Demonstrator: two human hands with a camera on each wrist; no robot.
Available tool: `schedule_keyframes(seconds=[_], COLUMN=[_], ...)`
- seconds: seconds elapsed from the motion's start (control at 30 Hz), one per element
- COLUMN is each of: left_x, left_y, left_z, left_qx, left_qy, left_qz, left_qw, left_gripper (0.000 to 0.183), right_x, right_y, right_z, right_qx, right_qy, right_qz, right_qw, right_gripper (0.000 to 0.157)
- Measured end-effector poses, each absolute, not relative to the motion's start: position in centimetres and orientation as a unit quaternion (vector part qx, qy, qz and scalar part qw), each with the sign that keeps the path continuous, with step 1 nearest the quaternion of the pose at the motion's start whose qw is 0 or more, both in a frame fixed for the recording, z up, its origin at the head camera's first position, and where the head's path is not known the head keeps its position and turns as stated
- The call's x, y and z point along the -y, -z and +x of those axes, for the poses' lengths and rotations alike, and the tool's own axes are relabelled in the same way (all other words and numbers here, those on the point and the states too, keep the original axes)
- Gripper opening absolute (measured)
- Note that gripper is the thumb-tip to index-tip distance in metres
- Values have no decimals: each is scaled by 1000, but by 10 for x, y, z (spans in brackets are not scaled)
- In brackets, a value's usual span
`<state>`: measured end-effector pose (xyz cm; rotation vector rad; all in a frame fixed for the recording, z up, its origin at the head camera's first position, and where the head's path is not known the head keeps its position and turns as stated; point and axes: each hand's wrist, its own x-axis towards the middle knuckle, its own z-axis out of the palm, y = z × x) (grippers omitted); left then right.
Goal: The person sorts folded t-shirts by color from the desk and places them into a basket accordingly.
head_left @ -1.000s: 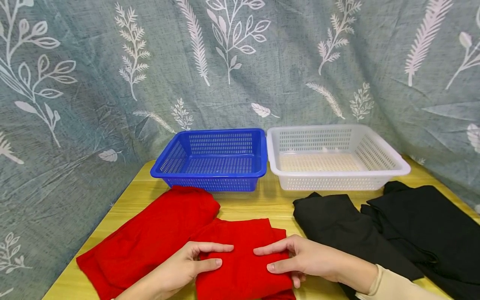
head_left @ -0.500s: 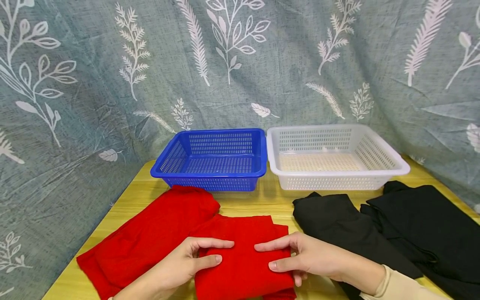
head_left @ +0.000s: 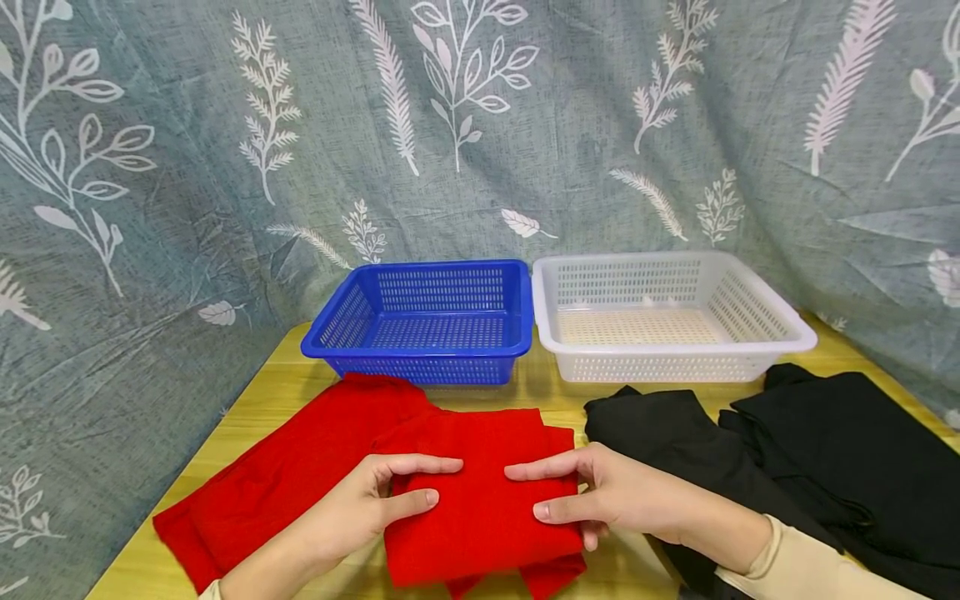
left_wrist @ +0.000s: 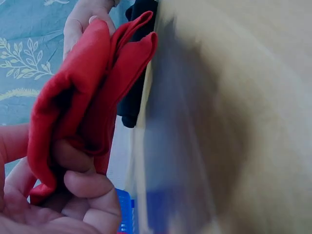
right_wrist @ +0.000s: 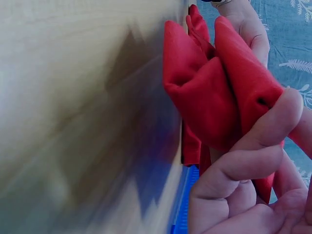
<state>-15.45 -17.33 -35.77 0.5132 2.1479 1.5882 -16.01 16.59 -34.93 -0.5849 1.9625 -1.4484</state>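
A folded red garment (head_left: 483, 521) is held level between both hands in the head view, its lower flaps hanging down. My left hand (head_left: 382, 496) grips its left side, thumb and index finger on top. On the right side my right hand (head_left: 611, 496) grips it the same way. The left wrist view shows curled fingers (left_wrist: 90, 187) tucked under the layered red cloth (left_wrist: 80, 80), which is off the wooden table. Fingers (right_wrist: 243, 168) of the right hand also bend beneath the folds (right_wrist: 207, 105) in the right wrist view.
A second red garment (head_left: 300, 483) lies at the left of the table (head_left: 255, 383). Behind stand a blue basket (head_left: 431, 367) and a white basket (head_left: 667, 367), side by side, both empty. Two black garments (head_left: 675, 433) (head_left: 862, 442) lie at the right.
Both hands have raised the folded red garment and moved it slightly away from the body. Its lower edge and hanging flaps now show above the table.
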Motion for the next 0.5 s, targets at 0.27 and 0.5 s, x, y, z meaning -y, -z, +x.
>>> schedule_keyframes(seconds=[0.27, 0.5], left_x=[179, 181], left_y=[340, 323], left_z=[-166, -174], left_qx=[-771, -803], left_qy=[-575, -538], left_qz=[195, 205], left_qw=[195, 153], left_gripper=[43, 40], right_x=[-163, -158], right_y=[331, 317], right_z=[-165, -173], right_qx=[-750, -754], right_qy=[548, 547], right_qz=[-227, -233], right_qw=[293, 280], right_gripper=[54, 54])
